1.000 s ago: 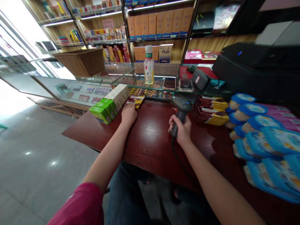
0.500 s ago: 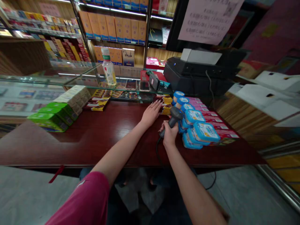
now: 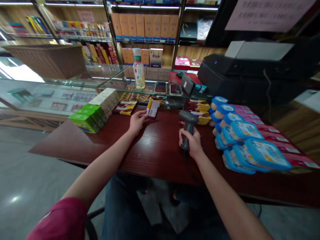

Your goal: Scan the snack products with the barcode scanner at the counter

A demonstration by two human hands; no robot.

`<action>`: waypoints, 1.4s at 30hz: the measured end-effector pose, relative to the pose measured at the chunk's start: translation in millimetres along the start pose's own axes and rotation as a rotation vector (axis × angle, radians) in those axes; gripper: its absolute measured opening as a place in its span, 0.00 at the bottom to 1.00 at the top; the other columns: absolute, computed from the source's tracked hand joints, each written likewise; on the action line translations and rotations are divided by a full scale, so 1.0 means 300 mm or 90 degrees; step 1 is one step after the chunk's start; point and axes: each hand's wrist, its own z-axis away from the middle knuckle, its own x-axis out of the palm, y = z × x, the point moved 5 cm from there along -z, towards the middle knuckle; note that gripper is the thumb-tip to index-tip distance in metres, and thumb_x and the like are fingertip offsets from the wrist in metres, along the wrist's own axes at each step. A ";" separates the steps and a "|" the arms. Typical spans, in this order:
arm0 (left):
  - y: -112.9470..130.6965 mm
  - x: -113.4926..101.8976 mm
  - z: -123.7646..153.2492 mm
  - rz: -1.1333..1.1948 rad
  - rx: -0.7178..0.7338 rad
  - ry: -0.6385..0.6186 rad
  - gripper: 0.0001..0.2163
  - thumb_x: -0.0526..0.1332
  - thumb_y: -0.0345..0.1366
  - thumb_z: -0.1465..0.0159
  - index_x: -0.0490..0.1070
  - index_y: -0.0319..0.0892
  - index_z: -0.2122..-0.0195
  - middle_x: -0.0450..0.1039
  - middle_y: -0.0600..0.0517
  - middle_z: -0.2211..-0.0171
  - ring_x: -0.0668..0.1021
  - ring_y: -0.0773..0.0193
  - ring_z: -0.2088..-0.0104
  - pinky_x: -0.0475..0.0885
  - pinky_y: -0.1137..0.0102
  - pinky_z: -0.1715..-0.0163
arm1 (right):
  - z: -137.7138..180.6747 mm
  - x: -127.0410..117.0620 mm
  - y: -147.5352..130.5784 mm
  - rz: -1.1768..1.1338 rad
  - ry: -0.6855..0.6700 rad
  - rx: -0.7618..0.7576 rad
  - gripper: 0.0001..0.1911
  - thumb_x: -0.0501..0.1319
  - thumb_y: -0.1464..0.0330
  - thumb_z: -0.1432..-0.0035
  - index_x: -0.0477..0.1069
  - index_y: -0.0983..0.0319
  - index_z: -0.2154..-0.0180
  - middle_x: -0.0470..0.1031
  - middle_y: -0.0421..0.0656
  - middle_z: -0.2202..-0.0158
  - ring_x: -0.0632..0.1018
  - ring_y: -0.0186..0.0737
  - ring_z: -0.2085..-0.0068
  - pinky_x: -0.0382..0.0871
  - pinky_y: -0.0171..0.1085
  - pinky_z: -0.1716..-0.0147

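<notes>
The left hand (image 3: 137, 120), flat on the table (image 3: 160, 150) half a second ago, now pinches a small pack (image 3: 153, 108) upright just above the table, while the right hand (image 3: 191, 144) stays wrapped round the scanner (image 3: 187, 121) near the pack.

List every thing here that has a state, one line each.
left hand, shut on packet
packet, held up on end, tilted
right hand, shut on scanner
scanner, upright, head turned toward the packet
bottle, upright, capped, partly full
tubs, lids on, overlapping in a row
green boxes, closed, lying flat side by side
</notes>
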 end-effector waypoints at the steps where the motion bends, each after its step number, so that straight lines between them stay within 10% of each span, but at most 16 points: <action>1: -0.022 -0.019 -0.011 0.082 -0.052 0.011 0.07 0.67 0.30 0.33 0.76 0.38 0.54 0.85 0.45 0.58 0.86 0.59 0.56 0.80 0.58 0.46 | -0.016 0.036 0.011 0.005 -0.039 0.027 0.27 0.73 0.61 0.52 0.70 0.59 0.51 0.72 0.32 0.77 0.67 0.30 0.83 0.64 0.31 0.86; 9: -0.058 0.002 -0.046 0.213 -0.102 -0.006 0.12 0.67 0.29 0.32 0.72 0.40 0.48 0.83 0.45 0.51 0.85 0.61 0.52 0.80 0.59 0.44 | -0.122 0.250 0.085 -0.031 -0.162 0.104 0.29 0.75 0.58 0.55 0.72 0.61 0.52 0.73 0.33 0.77 0.66 0.30 0.83 0.60 0.31 0.86; 26: -0.038 0.017 -0.044 0.083 0.013 -0.005 0.14 0.64 0.26 0.36 0.76 0.39 0.49 0.83 0.43 0.49 0.85 0.54 0.49 0.79 0.57 0.43 | -0.112 0.250 0.083 -0.021 -0.183 0.108 0.24 0.76 0.57 0.54 0.71 0.59 0.59 0.71 0.33 0.78 0.66 0.30 0.84 0.61 0.31 0.87; 35: 0.165 -0.248 -0.003 -0.318 0.285 0.196 0.11 0.60 0.29 0.30 0.79 0.45 0.51 0.83 0.50 0.49 0.82 0.58 0.46 0.74 0.65 0.42 | -0.105 0.231 0.080 -0.036 -0.140 0.116 0.28 0.75 0.58 0.54 0.70 0.60 0.54 0.72 0.34 0.78 0.66 0.31 0.84 0.62 0.32 0.87; 42: 0.087 -0.346 -0.074 -0.491 0.223 0.174 0.15 0.58 0.26 0.30 0.79 0.45 0.49 0.82 0.48 0.45 0.81 0.56 0.42 0.74 0.62 0.39 | -0.104 0.228 0.083 -0.044 -0.135 0.112 0.27 0.75 0.59 0.54 0.71 0.60 0.53 0.73 0.35 0.77 0.67 0.31 0.84 0.61 0.32 0.87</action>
